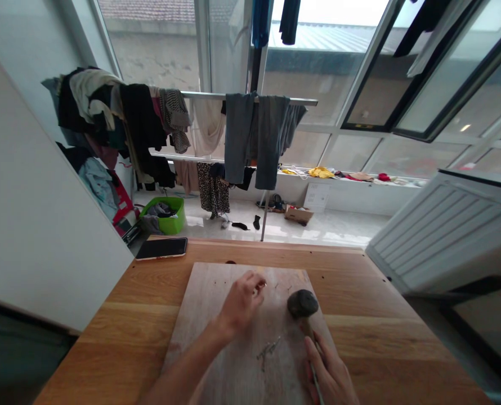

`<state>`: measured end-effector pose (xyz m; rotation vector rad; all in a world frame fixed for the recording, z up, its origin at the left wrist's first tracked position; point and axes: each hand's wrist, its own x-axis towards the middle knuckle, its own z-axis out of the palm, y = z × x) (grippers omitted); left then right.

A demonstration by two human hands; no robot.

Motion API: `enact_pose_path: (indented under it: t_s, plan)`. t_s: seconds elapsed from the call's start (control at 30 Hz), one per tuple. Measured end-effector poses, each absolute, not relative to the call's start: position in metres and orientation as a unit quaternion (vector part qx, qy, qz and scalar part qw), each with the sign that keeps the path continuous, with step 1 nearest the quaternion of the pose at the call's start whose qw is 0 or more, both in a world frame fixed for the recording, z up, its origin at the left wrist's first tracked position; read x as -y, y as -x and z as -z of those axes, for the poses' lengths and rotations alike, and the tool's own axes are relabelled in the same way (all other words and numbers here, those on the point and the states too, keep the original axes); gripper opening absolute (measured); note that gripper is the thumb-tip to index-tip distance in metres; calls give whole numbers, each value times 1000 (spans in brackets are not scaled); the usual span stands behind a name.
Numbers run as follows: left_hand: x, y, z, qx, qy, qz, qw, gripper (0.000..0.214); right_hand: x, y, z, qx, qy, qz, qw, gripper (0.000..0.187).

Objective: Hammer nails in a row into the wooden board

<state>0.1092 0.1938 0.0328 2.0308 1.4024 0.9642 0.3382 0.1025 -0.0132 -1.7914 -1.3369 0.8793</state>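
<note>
A pale wooden board (pixel 204 315) lies on a wooden table (pixel 360 337). My left hand (pixel 242 301) rests on the board with fingers pinched on something small near its far edge, perhaps a nail. My right hand (pixel 330 374) grips the handle of a mallet; its dark round head (pixel 302 304) rests on the board just right of my left hand. Several small nails (pixel 268 350) lie loose on the board between my hands.
A black phone (pixel 161 248) lies at the table's far left corner. Beyond the table stand a clothes rack (pixel 250 132) with hanging laundry, a green basket (pixel 166 215) on the floor, and large windows. A white panel (pixel 31 214) leans at left.
</note>
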Motion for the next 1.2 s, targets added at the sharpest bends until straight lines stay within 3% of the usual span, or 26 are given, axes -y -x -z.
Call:
enact_pose_path:
  t_s: [0.13,0.3,0.7,1.2]
  plan:
    - [-221,-91,-11,-554,-627,-451,310,7,-102,-343,23,530,681,-338,376,59]
    - [-220,-90,2,-514,-650,-450,331,19,-103,-354,33,575,660,-319,364,59]
    - [-215,-90,-2,-501,-698,-429,281,13,-98,-376,64,675,610,-247,334,45]
    - [-214,-85,-2,-504,-745,-385,205,15,-100,-358,40,617,652,-262,353,57]
